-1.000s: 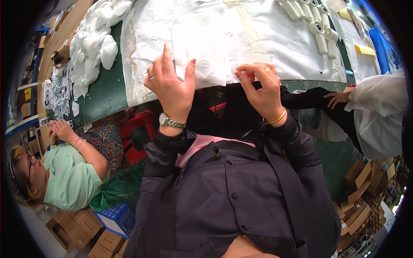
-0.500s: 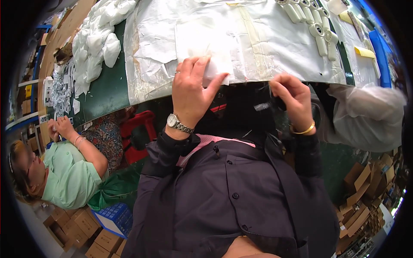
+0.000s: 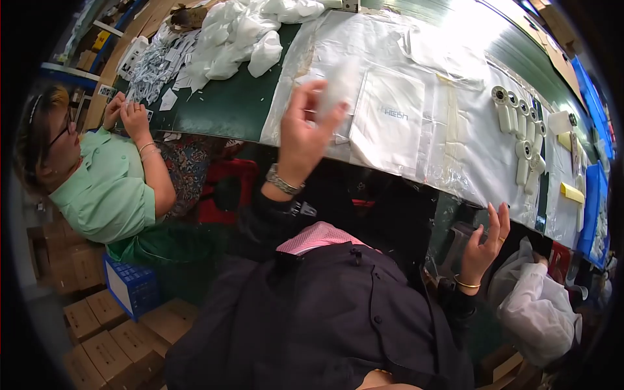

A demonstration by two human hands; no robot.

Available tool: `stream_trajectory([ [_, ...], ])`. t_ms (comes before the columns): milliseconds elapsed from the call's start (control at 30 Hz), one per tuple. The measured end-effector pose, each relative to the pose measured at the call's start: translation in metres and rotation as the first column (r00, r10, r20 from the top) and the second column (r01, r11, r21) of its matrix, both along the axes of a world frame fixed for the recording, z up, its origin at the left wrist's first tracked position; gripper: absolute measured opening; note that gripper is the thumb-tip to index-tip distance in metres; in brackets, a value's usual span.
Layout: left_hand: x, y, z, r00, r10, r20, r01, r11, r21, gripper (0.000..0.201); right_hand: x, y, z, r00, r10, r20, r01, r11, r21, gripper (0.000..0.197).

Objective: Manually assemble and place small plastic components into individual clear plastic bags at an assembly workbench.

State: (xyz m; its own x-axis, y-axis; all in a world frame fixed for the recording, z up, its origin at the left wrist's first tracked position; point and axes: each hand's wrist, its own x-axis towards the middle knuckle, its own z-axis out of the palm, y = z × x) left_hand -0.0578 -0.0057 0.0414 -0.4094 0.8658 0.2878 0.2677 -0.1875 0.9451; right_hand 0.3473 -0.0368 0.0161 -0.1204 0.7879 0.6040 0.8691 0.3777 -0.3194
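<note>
My left hand (image 3: 304, 133), wearing a metal watch, is raised over the table's front edge. Its thumb and fingers close round a white wrapped bundle (image 3: 339, 88), blurred by motion. Just right of that hand a flat white bag (image 3: 390, 120) with faint print lies on the white sheet (image 3: 448, 146). My right hand (image 3: 484, 244), with a gold bangle, hangs in front of the table edge at the right. Its fingers are spread and hold nothing. Several pale handheld fans (image 3: 523, 149) lie beyond it on the sheet.
A heap of white wrapped bundles (image 3: 237, 39) lies at the far left of the green table (image 3: 218, 110), beside loose grey-white strips (image 3: 162, 68). A co-worker (image 3: 107, 182) sits at the left. Another person in white (image 3: 539, 305) is at the right. Cartons (image 3: 117, 331) stand lower left.
The view has swung, shifting the table scene rightward. My left hand has left the flat bag and now holds a white bundle. My right hand has opened from a pinch.
</note>
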Motion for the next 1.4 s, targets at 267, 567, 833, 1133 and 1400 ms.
stream_trajectory([
  [267,-0.156,-0.011,-0.035,0.416,0.458,-0.785,-0.578,0.8,0.161,0.048,0.004,-0.008,-0.003,0.971,-0.158,-0.177,0.101,0.95,-0.295,0.023],
  [567,-0.174,0.002,-0.047,0.312,0.38,-0.871,-0.632,0.767,0.108,0.057,-0.001,0.027,0.008,0.954,-0.155,-0.258,0.116,0.98,-0.159,0.014],
  [833,-0.075,-0.016,-0.019,0.396,0.487,-0.778,-0.342,0.865,0.367,0.039,0.067,0.114,-0.005,0.929,-0.37,0.004,0.368,0.924,0.103,0.03],
  [1133,-0.005,-0.037,-0.01,0.561,0.278,-0.779,-0.174,0.96,0.218,0.028,0.068,0.146,-0.017,0.845,-0.519,0.131,0.531,0.842,-0.094,0.039],
  [1400,0.037,-0.031,0.001,0.832,0.023,-0.555,0.023,0.997,0.076,0.024,0.04,0.105,0.005,0.755,-0.298,-0.584,0.152,0.946,-0.287,0.031],
])
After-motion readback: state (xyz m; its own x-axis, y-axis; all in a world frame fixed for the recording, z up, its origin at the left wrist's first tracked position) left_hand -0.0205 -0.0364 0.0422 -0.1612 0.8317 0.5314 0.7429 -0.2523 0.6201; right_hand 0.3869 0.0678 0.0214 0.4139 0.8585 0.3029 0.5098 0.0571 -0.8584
